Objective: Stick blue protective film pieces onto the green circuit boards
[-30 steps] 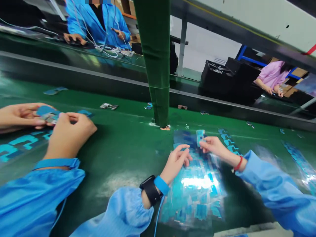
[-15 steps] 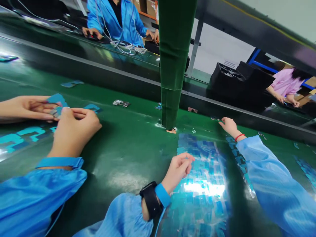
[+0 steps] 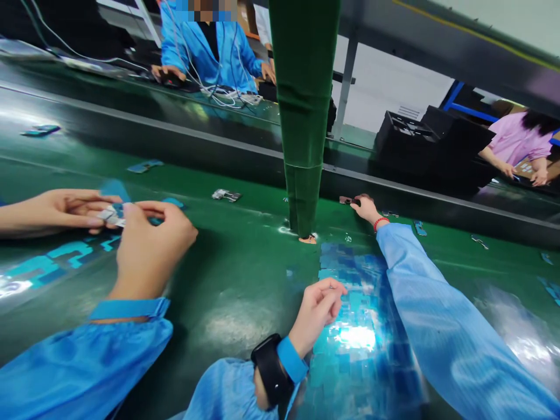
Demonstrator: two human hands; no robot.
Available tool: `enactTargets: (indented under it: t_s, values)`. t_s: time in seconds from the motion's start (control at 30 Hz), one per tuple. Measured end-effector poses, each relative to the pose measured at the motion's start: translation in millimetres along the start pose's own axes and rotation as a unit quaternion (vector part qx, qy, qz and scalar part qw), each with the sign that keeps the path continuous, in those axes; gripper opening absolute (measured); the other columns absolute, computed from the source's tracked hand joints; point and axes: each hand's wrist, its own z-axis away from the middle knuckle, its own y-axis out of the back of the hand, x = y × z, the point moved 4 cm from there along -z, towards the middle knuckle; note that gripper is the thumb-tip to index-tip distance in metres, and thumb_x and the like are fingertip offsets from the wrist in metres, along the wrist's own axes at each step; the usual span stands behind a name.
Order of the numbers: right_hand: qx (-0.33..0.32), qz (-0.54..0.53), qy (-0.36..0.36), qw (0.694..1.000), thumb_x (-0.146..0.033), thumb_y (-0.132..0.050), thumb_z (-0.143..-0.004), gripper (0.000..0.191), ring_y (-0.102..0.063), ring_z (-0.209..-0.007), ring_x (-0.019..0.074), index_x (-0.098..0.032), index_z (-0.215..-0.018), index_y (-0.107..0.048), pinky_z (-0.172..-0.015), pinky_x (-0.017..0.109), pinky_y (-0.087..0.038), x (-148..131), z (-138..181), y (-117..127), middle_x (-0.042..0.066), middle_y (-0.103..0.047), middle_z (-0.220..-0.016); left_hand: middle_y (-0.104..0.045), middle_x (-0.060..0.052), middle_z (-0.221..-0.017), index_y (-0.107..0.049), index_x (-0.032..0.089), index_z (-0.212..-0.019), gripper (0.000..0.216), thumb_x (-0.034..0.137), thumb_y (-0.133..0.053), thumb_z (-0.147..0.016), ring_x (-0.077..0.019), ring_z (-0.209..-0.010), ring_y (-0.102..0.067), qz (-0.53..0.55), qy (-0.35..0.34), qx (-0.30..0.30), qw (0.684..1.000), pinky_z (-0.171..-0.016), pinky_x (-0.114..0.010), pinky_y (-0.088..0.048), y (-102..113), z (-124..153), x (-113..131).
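Head view: a green post stands by the blue sticker sheet. Left hand curls shut. Right hand touches a small part; grip unclear.

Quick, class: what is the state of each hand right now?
Left hand: loosely curled, nothing seen in it.
Right hand: touching small dark part; grip cannot be told.

Glossy green tabletop, with patches of glare from overhead light, running across the view. An upright green-wrapped post stands on it. Behind, a dark rail separates it from a second green bench carrying cables, where a person in a blue coat sits. Right: stacked black trays, white wall, blue frame, a person in pink. A grey beam crosses overhead.
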Motion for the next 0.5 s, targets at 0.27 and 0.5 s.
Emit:
enactTargets:
  t_s: [0.27,0.5]
  values:
    - [0.006,-0.025,0.11,0.994,-0.034,-0.057,-0.091,0.031,-0.062,-0.094,0.0196,-0.015,-0.115,-0.056,-0.081,0.041,-0.053,15,16,9,0.008,-0.061,-0.111,-0.04,0.008,-0.038,-0.059,0.016,-0.068,0.02,0.036,-0.06,-0.068,-0.0036,-0.032,-0.022,0.0,0.0,0.0,1.0,-0.036,-0.019,-0.015,-1,1,0]
    - [0.056,-0.03,0.152,0.986,-0.033,-0.056,-0.091,0.031,-0.059,-0.102,0.022,-0.017,-0.118,-0.055,-0.088,0.045,-0.05,15,31,14,0.008,-0.059,-0.116,-0.041,0.008,-0.039,-0.058,0.015,-0.069,0.021,0.035,-0.06,-0.068,-0.0033,-0.033,-0.023,-0.009,-0.003,0.001,1.0,-0.036,-0.018,-0.016,-1,2,1]
